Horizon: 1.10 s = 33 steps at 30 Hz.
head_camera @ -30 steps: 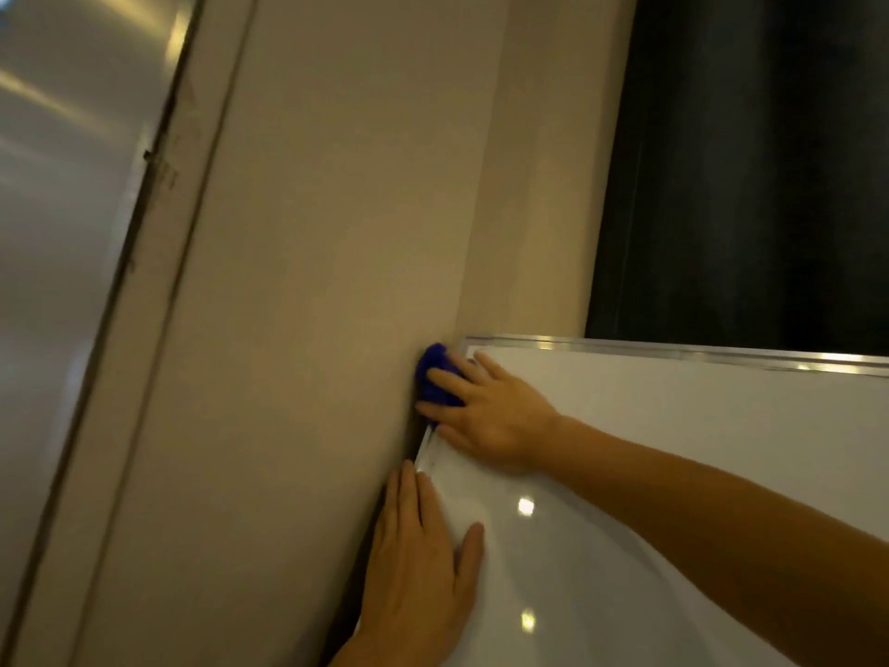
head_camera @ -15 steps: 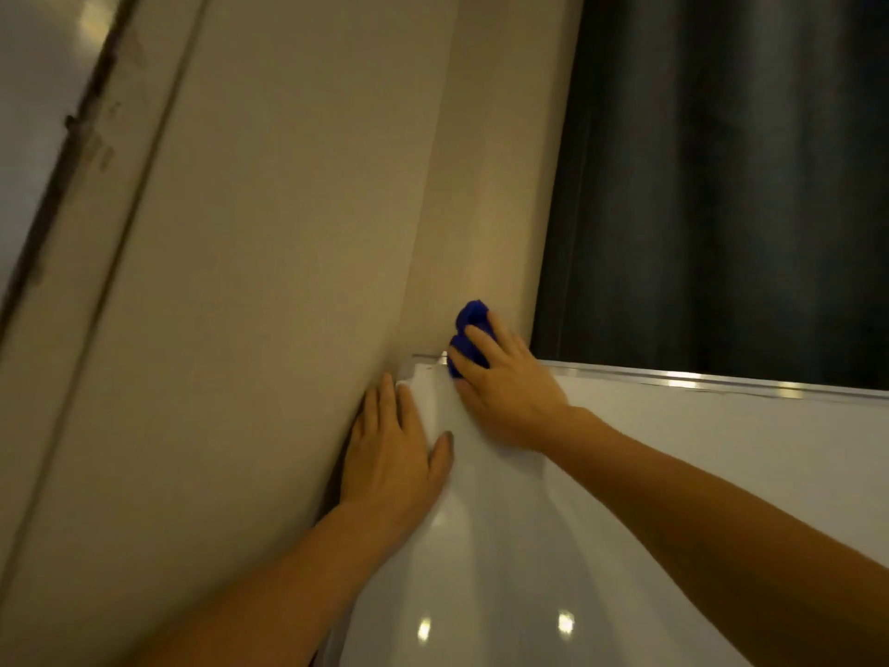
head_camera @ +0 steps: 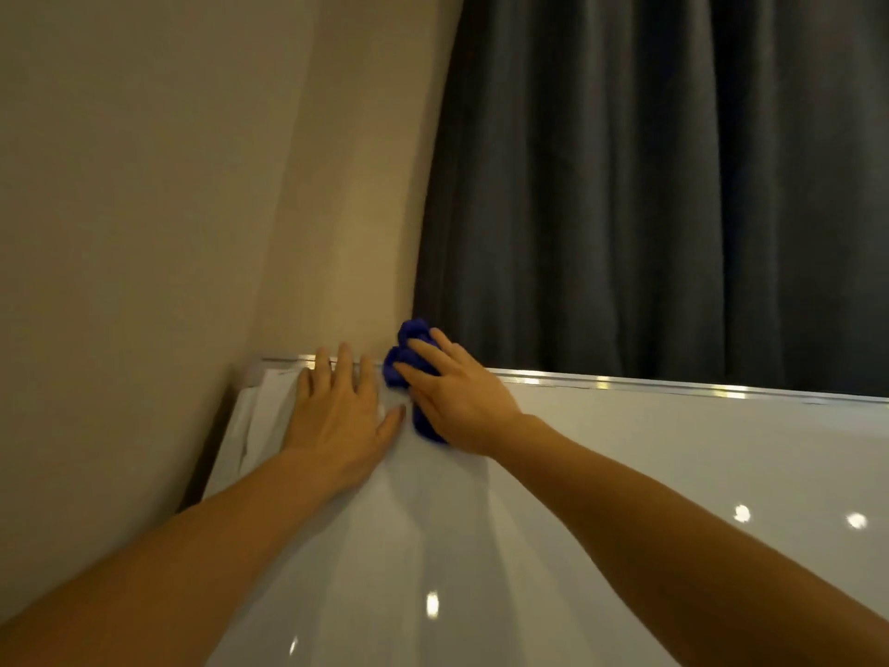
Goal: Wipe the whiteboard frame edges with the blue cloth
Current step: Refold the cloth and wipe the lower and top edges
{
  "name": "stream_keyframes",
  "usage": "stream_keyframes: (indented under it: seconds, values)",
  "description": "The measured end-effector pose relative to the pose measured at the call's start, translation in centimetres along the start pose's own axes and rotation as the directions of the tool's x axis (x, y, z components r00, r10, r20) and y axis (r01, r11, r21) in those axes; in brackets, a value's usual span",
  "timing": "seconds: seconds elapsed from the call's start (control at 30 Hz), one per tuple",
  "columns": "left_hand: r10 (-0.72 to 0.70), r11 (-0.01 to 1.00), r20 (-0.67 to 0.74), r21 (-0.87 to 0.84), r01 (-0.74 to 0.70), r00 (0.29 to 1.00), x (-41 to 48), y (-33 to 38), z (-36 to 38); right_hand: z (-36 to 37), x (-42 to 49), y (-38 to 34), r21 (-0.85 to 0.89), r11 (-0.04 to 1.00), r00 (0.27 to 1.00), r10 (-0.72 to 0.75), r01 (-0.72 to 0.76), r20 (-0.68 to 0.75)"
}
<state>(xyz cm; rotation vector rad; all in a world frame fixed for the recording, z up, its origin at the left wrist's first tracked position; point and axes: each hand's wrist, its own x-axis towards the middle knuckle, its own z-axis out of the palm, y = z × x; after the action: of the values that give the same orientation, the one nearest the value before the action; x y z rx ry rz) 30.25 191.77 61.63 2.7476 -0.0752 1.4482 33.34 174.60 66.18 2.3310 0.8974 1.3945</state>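
Blue cloth [head_camera: 406, 365] sits bunched up right at the centre of the frame, pressed onto the top silver frame edge [head_camera: 625, 381] of the whiteboard [head_camera: 529, 498]. Part of it pokes up above the rail against the wall, part trails down onto the white surface beneath the palm. The right hand [head_camera: 457, 402] lies over it, fingers slightly spread and curled across the wad, pinning it to the rail; the thumb is hidden, so whether it pinches from below cannot be told. That forearm comes in from the lower right corner.

Just left of it, the left hand [head_camera: 336, 416] lies flat on the board, palm down, fingers [head_camera: 344, 363] fanned apart with their tips reaching over the top rail, thumb splayed toward the cloth and nearly touching it. It grips nothing. Its arm runs in from the lower left corner.

The board's upper left corner [head_camera: 255, 373] sits close against a beige wall [head_camera: 168, 209] filling the left side of the frame. A dark grey curtain [head_camera: 673, 185] hangs in folds across the upper right, behind the top rail. Small bright light reflections dot the glossy board at lower right and bottom centre.
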Motion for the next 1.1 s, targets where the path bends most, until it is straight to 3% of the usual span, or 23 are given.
stream_keyframes:
  seconds: [0.1, 0.2, 0.3, 0.37, 0.43, 0.5, 0.57, 0.67, 0.73, 0.8, 0.9, 1.0, 1.1]
  values:
    - [0.033, 0.999, 0.036, -0.015, -0.033, 0.999, -0.2, 1.1, 0.8, 0.1, -5.1, 6.7, -0.054, 0.987, 0.988, 0.153, -0.152, 0.010]
    - [0.061, 0.998, 0.062, -0.022, -0.060, 0.996, -0.5, 3.7, 1.6, -0.9, -11.5, 13.6, -0.049, 0.927, 0.928, 0.373, -0.372, 0.013]
    - [0.092, 0.996, 0.043, -0.023, -0.092, 0.995, -0.1, 9.3, 1.9, -0.7, -12.5, 15.1, 0.093, 0.858, 0.862, 0.507, -0.505, 0.008]
    - [0.091, 0.996, 0.030, -0.023, -0.091, 0.995, 0.8, 14.4, 1.9, 0.1, -11.0, 13.8, 0.222, 0.870, 0.891, 0.454, -0.440, -0.014]
    - [0.068, 0.998, 0.028, -0.015, -0.068, 0.997, 1.8, 18.5, 2.0, 0.8, -10.7, 12.9, 0.225, 0.931, 0.953, 0.301, -0.288, -0.024]
    - [0.049, 0.999, 0.054, -0.006, -0.048, 0.997, 2.2, 21.6, 2.5, 0.2, -13.6, 16.5, 0.166, 0.963, 0.975, 0.218, -0.210, -0.034]
    - [0.044, 0.999, 0.074, 0.009, -0.044, 0.996, 2.3, 23.0, 3.3, -0.2, -18.3, 22.8, 0.128, 0.957, 0.960, 0.271, -0.261, -0.065]
    - [0.005, 0.999, 0.080, 0.043, -0.008, 0.997, 2.3, 24.7, 3.5, -1.6, -26.8, 33.0, 0.113, 0.820, 0.824, 0.566, -0.561, -0.016]
    - [-0.044, 0.999, 0.085, 0.031, 0.041, 0.995, 2.3, 26.6, 3.0, -3.0, -28.7, 36.2, 0.151, 0.719, 0.732, 0.679, -0.678, 0.056]
    - [-0.068, 0.997, 0.076, -0.022, 0.070, 0.995, 2.5, 29.1, 2.8, -3.9, -26.9, 35.7, 0.238, 0.734, 0.765, 0.640, -0.636, 0.073]
    - [-0.056, 0.992, 0.072, -0.106, 0.063, 0.996, 3.3, 33.4, 2.6, -3.2, -23.2, 30.7, 0.275, 0.904, 0.944, 0.329, -0.327, 0.041]
    - [0.033, 0.994, 0.016, -0.106, -0.031, 0.999, 3.9, 37.4, 3.0, -2.2, -23.4, 28.8, 0.271, 0.934, 0.971, 0.238, -0.234, 0.020]
    - [0.144, 0.983, -0.027, -0.110, -0.146, 0.989, 3.9, 38.5, 3.7, -3.4, -26.6, 33.1, 0.166, 0.943, 0.953, 0.267, -0.289, 0.143]
